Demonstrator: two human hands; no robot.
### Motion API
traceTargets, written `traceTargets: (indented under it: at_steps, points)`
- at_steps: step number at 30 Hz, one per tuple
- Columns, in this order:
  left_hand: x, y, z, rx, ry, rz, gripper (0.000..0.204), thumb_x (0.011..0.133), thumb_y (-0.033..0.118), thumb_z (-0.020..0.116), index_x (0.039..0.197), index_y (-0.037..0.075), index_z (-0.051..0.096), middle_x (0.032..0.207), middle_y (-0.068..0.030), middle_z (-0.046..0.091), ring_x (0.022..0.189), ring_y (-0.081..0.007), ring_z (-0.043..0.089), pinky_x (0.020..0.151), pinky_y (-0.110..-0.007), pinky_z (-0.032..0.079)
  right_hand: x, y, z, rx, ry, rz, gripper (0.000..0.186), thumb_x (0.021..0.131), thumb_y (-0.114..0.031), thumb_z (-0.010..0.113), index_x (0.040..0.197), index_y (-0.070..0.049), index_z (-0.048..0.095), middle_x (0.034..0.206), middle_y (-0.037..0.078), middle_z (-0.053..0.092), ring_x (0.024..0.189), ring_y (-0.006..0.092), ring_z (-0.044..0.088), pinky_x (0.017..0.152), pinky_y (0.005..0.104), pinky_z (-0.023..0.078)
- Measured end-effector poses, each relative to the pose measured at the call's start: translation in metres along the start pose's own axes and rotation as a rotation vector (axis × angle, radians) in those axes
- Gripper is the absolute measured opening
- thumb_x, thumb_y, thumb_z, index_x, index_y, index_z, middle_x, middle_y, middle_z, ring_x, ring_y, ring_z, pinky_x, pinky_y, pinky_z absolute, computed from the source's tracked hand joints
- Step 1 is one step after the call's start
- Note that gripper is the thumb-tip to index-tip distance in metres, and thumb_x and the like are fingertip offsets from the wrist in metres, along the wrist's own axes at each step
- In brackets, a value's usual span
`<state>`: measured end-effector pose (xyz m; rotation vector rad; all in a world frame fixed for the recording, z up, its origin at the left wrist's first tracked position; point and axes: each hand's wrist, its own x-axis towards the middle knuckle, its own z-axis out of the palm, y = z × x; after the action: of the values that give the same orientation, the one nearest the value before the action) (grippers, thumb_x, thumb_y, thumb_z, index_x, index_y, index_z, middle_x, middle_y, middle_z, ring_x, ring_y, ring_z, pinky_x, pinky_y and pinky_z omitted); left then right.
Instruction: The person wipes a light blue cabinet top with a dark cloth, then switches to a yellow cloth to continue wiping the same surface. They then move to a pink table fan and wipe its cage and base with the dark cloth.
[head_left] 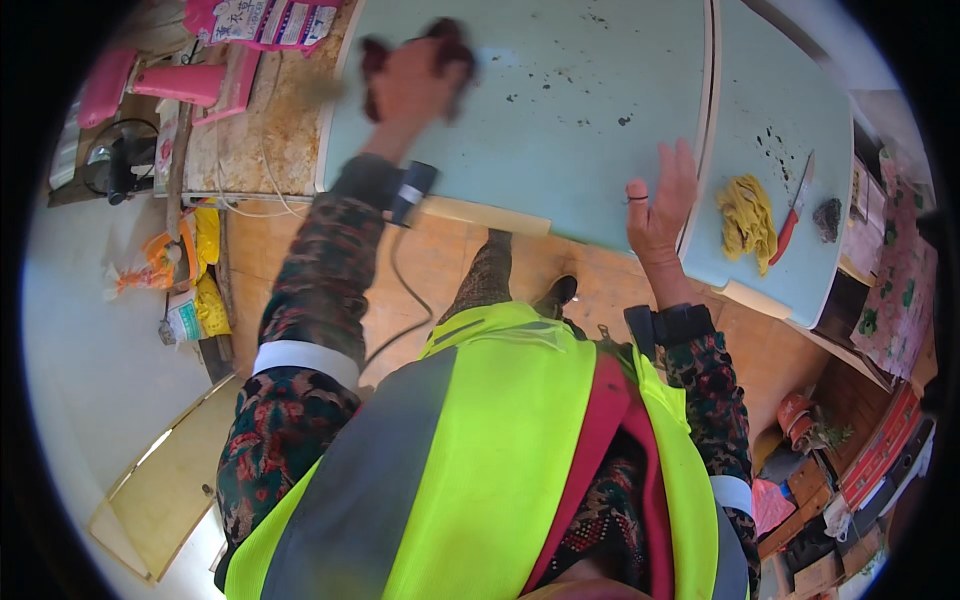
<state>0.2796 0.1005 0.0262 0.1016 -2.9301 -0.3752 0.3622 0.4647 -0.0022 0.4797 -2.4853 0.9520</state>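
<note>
My left hand (412, 88) is blurred by motion over the far left part of the pale blue tabletop (560, 130). It is closed on a dark red cloth (452, 50), which bunches out on both sides of the fingers. Dark specks are scattered over the tabletop. My right hand (662, 210) is held near the table's front edge with fingers stretched out, nothing in it. A ring-like dark band circles its thumb. Right of it lie a crumpled yellow cloth (745, 220), a red-handled knife (790, 220) and a dark grey scouring pad (827, 219).
Left of the table is a worn wooden surface (260, 140) with a pink and white packet (262, 22) and a pink plastic item (180, 85). Yellow bags (208, 300) hang below. A seam (708, 110) divides the tabletop. Shelves with a potted plant (800, 420) stand at the lower right.
</note>
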Motion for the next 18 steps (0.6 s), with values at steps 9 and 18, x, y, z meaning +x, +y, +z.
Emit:
traceTargets:
  at_steps: [9, 18]
  points:
    - [-0.134, 0.107, 0.010, -0.270, -0.091, 0.508, 0.056, 0.067, 0.026, 0.080, 0.119, 0.014, 0.065, 0.128, -0.0059, 0.060, 0.125, -0.0285, 0.053, 0.097, -0.053, 0.044, 0.001, 0.004, -0.001, 0.069, 0.084, 0.009, 0.054, 0.103, -0.038, 0.046, 0.141, 0.000, 0.048, 0.149, 0.026, 0.042, 0.137, 0.0429, 0.039, 0.114, 0.0494, 0.028]
    - [-0.063, -0.049, -0.024, 0.059, 0.027, -0.192, 0.043, 0.087, 0.036, 0.066, 0.122, 0.013, 0.063, 0.121, -0.0109, 0.066, 0.112, -0.0343, 0.061, 0.091, -0.048, 0.049, 0.004, 0.001, -0.001, 0.186, 0.195, 0.070, 0.054, 0.103, -0.037, 0.050, 0.141, 0.002, 0.048, 0.150, 0.026, 0.041, 0.138, 0.0412, 0.039, 0.113, 0.0471, 0.032]
